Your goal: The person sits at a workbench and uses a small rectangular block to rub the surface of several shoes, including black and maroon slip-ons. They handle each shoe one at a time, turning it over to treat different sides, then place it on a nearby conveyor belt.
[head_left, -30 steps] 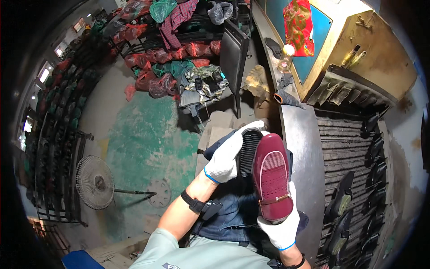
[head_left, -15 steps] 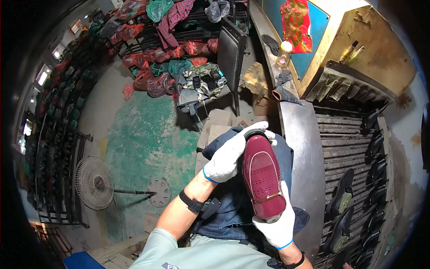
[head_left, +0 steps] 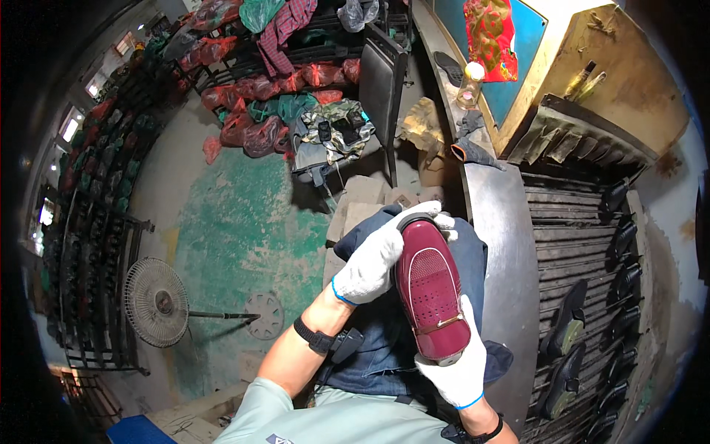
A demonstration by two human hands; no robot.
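A maroon shoe (head_left: 435,285) lies between my gloved hands above my lap, its perforated, stitched upper facing me and its rounded toe pointing away. A narrow band crosses it near the heel, and a dark edge shows around the toe. My left hand (head_left: 376,259), in a white knitted glove with a blue cuff, wraps the toe end from the left, fingertips curling over the far side. Under the heel end, my right hand (head_left: 460,368), gloved alike, cups the shoe from below and along its right side. The shoe's underside is hidden.
At my right runs a metal ledge (head_left: 504,259) beside a slatted rack (head_left: 566,244) bearing several black shoes (head_left: 566,318). A dark glove (head_left: 477,152) and a clear bottle (head_left: 470,87) rest farther along. A standing fan (head_left: 157,302) is at left; a chair (head_left: 379,103) stands ahead.
The shoe and both hands have shifted very slightly left, with the grip unchanged. The view has tilted a little.
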